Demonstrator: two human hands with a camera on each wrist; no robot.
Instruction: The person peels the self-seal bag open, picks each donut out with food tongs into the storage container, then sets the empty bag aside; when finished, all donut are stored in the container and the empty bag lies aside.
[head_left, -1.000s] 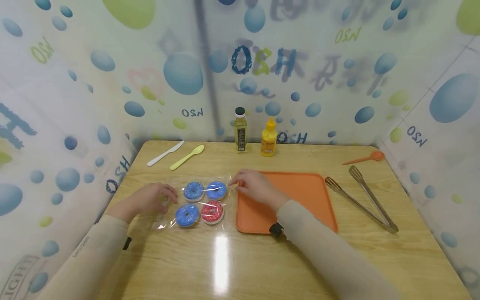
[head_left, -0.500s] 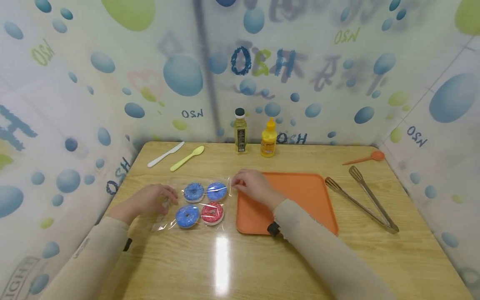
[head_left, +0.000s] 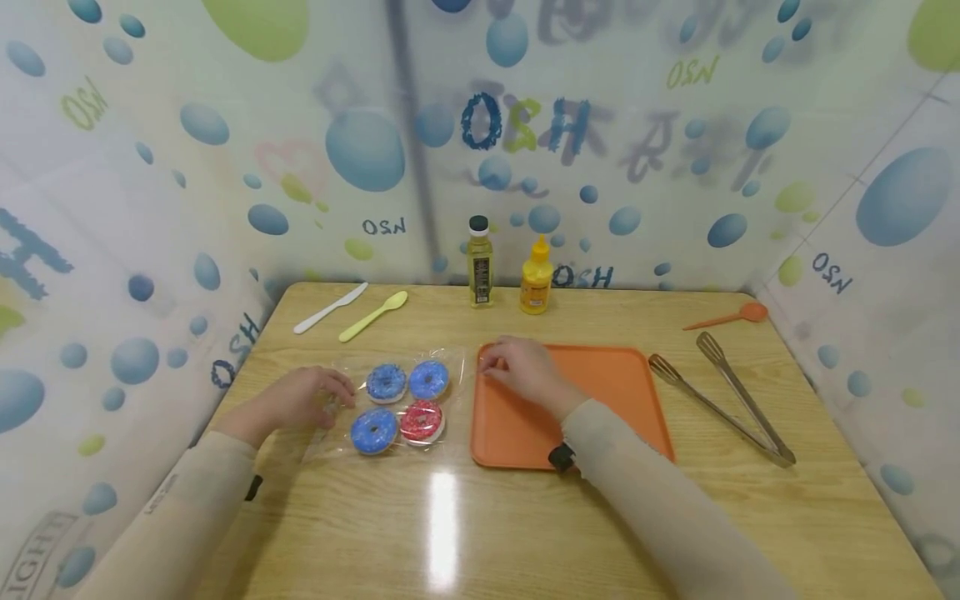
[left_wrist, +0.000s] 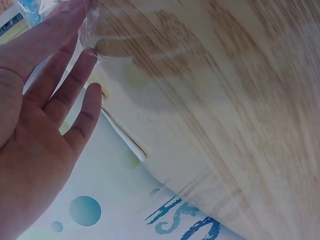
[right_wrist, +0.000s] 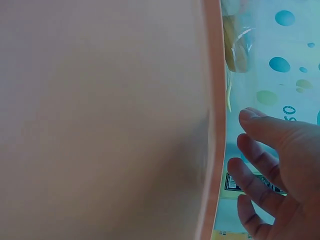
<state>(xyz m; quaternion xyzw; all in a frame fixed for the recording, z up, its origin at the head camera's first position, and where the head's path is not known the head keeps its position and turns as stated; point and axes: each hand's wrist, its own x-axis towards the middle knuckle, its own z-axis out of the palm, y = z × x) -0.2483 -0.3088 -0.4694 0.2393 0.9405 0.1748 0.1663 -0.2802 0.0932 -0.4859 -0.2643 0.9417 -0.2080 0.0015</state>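
Repositioning of the right hand beside a bag of donuts, head view with both wrist views. The right hand [head_left: 525, 371] has drawn away from the bag's three o'clock edge, where its fingertips were half a second ago, and is now above the ten o'clock corner of the orange tray [head_left: 585, 392]. It holds nothing: in the right wrist view its fingers are spread and loosely bent, near the tray's rim; whether they touch the rim cannot be told. The left hand [head_left: 307, 396] keeps its place at the bag's nine o'clock edge, fingers relaxed, with clear film at the fingertips and no firm grasp evident. The bag [head_left: 402, 406] lies flat on the wooden surface [head_left: 360, 517], just beside the tray at its nine o'clock side. Under the film are three blue donuts [head_left: 363, 433] and, at the four o'clock position, a red donut [head_left: 412, 427]. The two donuts farther toward three o'clock sit slightly nearer nine o'clock than in the preceding frame, and the bright streaks on the film are fewer. The withdrawal probably means that only the left hand now attends to the bag, so any control of its three o'clock edge appears to be given up, with the donuts still packed.
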